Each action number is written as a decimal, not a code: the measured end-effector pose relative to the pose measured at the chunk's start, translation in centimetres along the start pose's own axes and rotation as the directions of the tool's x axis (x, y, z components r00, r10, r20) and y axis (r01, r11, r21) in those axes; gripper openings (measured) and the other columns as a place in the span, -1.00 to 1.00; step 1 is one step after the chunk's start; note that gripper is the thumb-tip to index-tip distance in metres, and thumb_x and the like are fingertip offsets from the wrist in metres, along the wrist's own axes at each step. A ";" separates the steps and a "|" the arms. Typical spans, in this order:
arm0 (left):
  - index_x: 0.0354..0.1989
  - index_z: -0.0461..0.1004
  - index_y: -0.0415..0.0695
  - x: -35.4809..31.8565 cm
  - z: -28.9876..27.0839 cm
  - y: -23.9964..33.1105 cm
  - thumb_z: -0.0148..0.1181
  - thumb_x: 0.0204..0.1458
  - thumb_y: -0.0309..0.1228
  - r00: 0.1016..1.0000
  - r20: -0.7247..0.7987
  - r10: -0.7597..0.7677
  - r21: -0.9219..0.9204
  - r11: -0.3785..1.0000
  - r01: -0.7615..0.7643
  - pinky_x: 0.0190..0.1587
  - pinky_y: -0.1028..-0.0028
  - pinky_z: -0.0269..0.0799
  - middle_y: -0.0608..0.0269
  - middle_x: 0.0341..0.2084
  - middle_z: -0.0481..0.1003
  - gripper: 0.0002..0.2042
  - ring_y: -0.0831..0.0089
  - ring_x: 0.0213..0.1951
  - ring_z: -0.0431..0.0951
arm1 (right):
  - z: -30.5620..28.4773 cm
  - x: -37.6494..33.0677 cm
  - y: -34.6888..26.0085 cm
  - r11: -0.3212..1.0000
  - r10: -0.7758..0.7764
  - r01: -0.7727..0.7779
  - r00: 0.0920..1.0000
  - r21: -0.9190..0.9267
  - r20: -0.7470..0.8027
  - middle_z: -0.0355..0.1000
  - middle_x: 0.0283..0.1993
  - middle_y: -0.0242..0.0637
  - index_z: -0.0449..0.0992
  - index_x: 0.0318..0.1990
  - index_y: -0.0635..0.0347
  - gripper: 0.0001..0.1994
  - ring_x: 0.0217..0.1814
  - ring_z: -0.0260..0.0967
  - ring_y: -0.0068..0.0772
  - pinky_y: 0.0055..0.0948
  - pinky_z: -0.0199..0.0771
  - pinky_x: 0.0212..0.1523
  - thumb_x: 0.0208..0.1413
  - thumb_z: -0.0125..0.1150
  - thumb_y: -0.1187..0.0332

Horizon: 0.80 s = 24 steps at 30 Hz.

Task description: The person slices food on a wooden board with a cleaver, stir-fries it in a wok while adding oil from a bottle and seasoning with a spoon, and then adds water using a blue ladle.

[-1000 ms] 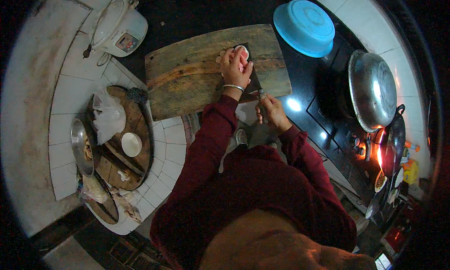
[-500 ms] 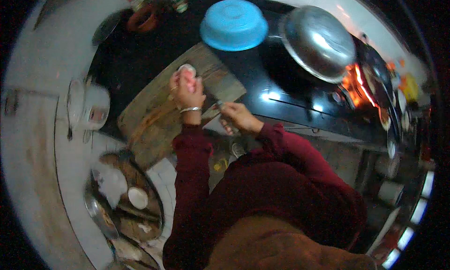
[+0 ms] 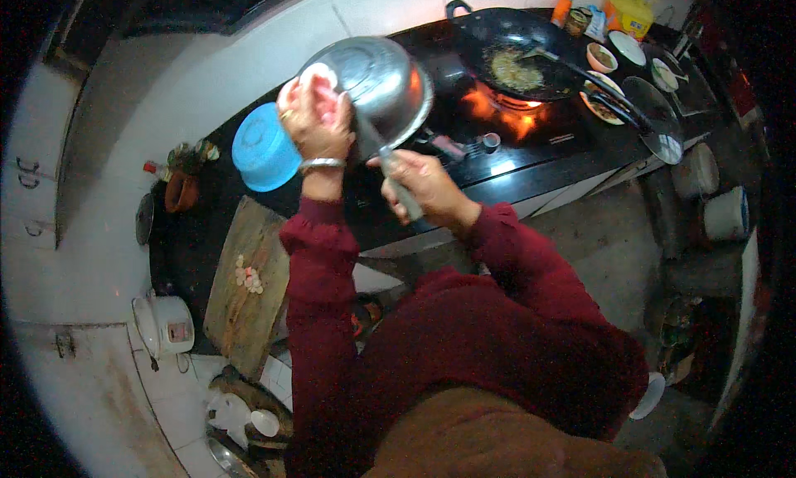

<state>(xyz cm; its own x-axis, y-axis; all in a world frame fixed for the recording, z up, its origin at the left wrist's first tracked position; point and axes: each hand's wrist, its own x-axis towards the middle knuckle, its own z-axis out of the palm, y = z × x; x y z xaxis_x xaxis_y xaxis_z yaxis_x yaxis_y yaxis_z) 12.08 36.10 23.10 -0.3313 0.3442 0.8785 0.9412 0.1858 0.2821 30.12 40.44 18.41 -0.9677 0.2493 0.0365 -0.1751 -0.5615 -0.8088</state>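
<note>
My left hand [image 3: 319, 134], with a bracelet at the wrist, is raised in front of an upturned metal basin [image 3: 373, 76]. Its fingers are wrapped round a lump of pink and white raw meat [image 3: 322, 73]. Just to the right, my right hand [image 3: 427, 179] grips a knife [image 3: 405, 200] by its handle; the blade slants up toward my left palm, and its tip is hidden or blurred there. Small pale pink pieces [image 3: 249, 277] lie on the wooden cutting board [image 3: 232, 316] at the left.
A black wok [image 3: 464, 51] with food and a spatula [image 3: 554, 57] stands over burner flames [image 3: 518, 117]. Bowls [image 3: 601, 58] and a black lid [image 3: 651, 105] lie beyond it. A blue basin [image 3: 264, 150] and white rice cooker [image 3: 170, 325] are leftward.
The view has swung right toward the stove, bringing the wok into sight. Both hands have moved from the cutting board to the metal basin, still carrying meat and knife. Pieces on the board now show.
</note>
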 end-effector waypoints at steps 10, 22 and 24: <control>-0.09 0.39 -0.02 1.6 27.0 15.8 0.35 -0.39 -0.27 0.983 0.183 0.015 -0.397 0.916 0.060 -0.08 0.25 0.26 0.01 -0.14 0.28 -0.45 0.10 -0.12 0.31 | -17.5 -8.2 -13.5 0.982 -0.180 0.129 0.864 -0.137 -0.470 0.30 -0.60 -0.39 0.36 -0.12 0.19 -0.74 -0.69 0.27 -0.60 -0.58 0.35 -0.72 0.16 -0.06 0.22; 0.09 0.21 -0.26 3.7 28.6 14.4 -0.16 0.11 -0.08 0.947 0.319 -0.035 -0.608 0.760 0.232 0.16 0.30 0.04 -0.23 0.08 0.16 -0.48 -0.01 0.14 0.15 | -26.1 -6.5 -16.9 0.511 -0.616 -0.116 0.642 -0.852 -0.457 0.40 -0.54 -0.15 0.40 -0.23 0.24 -0.77 -0.57 0.38 -0.25 -0.35 0.36 -0.56 -0.01 0.10 0.30; 0.08 0.23 -0.25 4.2 25.0 14.3 -0.16 0.13 -0.13 0.962 0.270 0.032 -0.598 0.789 0.142 0.16 0.32 0.06 -0.15 0.07 0.20 -0.52 0.06 0.14 0.18 | -26.3 -6.6 -17.2 0.180 -0.781 -0.150 0.579 -0.972 -0.234 0.42 -0.46 0.00 0.38 -0.17 0.19 -0.75 -0.40 0.40 0.06 -0.17 0.39 -0.39 -0.02 0.08 0.32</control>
<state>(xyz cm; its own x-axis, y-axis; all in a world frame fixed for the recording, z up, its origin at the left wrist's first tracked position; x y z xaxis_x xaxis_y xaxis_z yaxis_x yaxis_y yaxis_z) 22.49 63.16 21.16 -0.3063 0.5860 0.7502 0.7351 -0.3552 0.5775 44.33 69.22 16.60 -0.3812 0.7673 0.5157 0.2895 0.6288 -0.7216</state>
